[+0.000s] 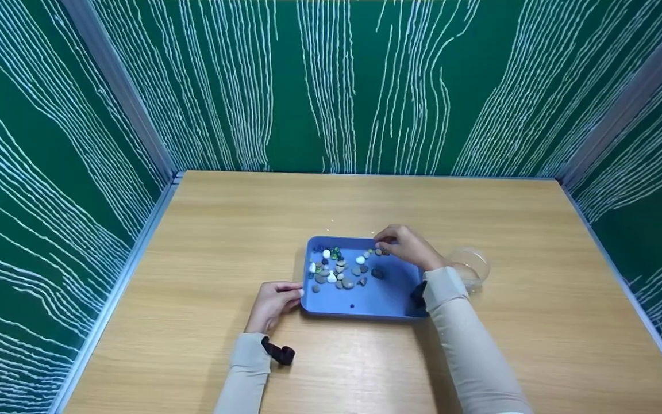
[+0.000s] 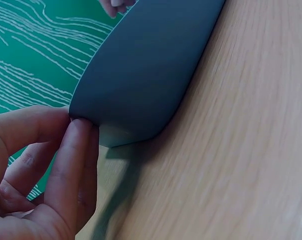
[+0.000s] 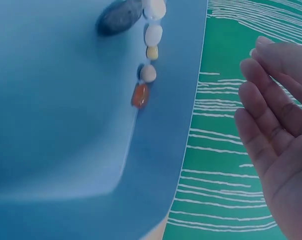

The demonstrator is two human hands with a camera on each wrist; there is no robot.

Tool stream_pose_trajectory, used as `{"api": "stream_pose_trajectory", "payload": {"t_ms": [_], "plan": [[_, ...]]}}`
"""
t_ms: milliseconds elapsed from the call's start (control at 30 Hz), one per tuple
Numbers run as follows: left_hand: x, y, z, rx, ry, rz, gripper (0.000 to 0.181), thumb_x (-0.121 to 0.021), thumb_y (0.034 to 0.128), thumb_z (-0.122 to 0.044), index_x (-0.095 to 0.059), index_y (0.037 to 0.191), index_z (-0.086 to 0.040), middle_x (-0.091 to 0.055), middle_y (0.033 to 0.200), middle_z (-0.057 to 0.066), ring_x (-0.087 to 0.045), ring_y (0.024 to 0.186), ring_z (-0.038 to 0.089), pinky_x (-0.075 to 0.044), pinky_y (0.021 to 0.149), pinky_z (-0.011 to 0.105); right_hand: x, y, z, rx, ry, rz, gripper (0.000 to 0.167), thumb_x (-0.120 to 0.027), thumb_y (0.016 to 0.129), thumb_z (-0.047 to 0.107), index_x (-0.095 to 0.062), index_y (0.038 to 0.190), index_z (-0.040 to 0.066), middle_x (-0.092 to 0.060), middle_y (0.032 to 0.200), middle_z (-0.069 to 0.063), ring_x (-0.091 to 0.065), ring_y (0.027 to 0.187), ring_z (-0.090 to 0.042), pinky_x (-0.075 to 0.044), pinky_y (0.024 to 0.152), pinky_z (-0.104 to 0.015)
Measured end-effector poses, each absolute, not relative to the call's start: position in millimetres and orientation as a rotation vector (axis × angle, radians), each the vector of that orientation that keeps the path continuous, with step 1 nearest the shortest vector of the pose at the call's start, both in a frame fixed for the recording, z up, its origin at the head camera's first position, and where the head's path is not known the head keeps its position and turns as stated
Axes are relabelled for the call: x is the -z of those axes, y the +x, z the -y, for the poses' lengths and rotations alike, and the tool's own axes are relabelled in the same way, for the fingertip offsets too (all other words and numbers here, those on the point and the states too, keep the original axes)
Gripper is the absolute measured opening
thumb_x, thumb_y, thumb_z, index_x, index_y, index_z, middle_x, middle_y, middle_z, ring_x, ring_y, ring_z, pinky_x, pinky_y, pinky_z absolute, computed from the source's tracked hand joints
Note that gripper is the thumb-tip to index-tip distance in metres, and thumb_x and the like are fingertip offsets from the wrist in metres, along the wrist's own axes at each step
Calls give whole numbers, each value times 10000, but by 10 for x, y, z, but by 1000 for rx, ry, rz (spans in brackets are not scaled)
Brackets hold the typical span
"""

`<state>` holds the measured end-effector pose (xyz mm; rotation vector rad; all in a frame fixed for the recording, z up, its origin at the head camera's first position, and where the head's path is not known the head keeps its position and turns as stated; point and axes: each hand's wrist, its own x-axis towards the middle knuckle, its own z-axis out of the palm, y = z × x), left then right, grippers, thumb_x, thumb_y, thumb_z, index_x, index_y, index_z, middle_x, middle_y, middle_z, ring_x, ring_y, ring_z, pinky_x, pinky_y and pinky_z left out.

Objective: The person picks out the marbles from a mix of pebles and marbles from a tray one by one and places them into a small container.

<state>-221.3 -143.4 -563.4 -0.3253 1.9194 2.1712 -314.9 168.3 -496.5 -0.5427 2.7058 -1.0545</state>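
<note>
A blue tray [image 1: 388, 296] on the table holds several small stones, some white, grey and brown. My left hand [image 1: 273, 302] pinches the tray's near left edge between thumb and fingers, seen closely at the tray wall [image 2: 141, 70] in the left wrist view. My right hand [image 1: 411, 247] is over the tray's far edge, fingers loosely bent. In the right wrist view nothing shows between the right hand's fingers [image 3: 263, 107]. Along the tray's far wall sit an orange-brown stone [image 3: 140, 95], a pale round stone [image 3: 148, 73] and a dark stone [image 3: 120, 17].
A clear round container [image 1: 472, 267] stands to the right of the tray, partly behind the right wrist. Tiny white bits [image 1: 327, 229] lie on the wooden table [image 1: 222, 230] beyond the tray. Green panels with white lines [image 1: 325, 86] surround the table.
</note>
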Motion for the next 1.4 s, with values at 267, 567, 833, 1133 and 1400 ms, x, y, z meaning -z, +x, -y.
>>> {"api": "stream_pose_trajectory", "payload": {"t_ms": [267, 567, 833, 1133, 1400], "plan": [[5679, -2228, 1436, -2171, -341, -1921, 309, -674, 815, 78, -635, 1114, 145, -680, 1083, 239, -665, 808, 133, -602, 757, 246, 4978, -3198, -1531, 1049, -596, -2697, 228, -622, 937, 142, -699, 1122, 33, -666, 1028, -96, -620, 827, -180, -586, 755, -307], [5695, -2228, 1448, -2146, -366, -1943, 290, -676, 811, 69, -652, 1094, 129, -696, 1049, 207, -675, 802, 132, -602, 767, 245, 5041, -3254, -1353, 1017, -616, -2691, 242, -629, 937, 184, -700, 1136, 66, -675, 1073, -79, -622, 919, -199, -586, 839, -353], [5730, -2228, 1449, -2211, -310, -1908, 323, -657, 803, 87, -621, 1113, 170, -666, 1106, 262, -665, 845, 147, -598, 784, 247, 5153, -3296, -1175, 1018, -588, -2663, 240, -627, 937, 170, -699, 1135, 55, -678, 1113, -94, -632, 949, -197, -580, 872, -363], [5703, -2211, 1447, -2189, -346, -1902, 313, -665, 809, 92, -628, 1113, 156, -667, 1106, 254, -678, 880, 172, -593, 829, 282, 5233, -3338, -1012, 970, -549, -2658, 239, -627, 936, 160, -697, 1138, 53, -674, 1148, -108, -637, 1004, -217, -568, 910, -378], [5694, -2220, 1448, -2176, -354, -1907, 304, -670, 814, 80, -637, 1111, 136, -668, 1109, 254, -684, 860, 165, -596, 819, 279, 5335, -3350, -890, 948, -620, -2679, 219, -627, 929, 125, -705, 1110, 31, -695, 1096, -120, -653, 970, -220, -577, 872, -365]]}}
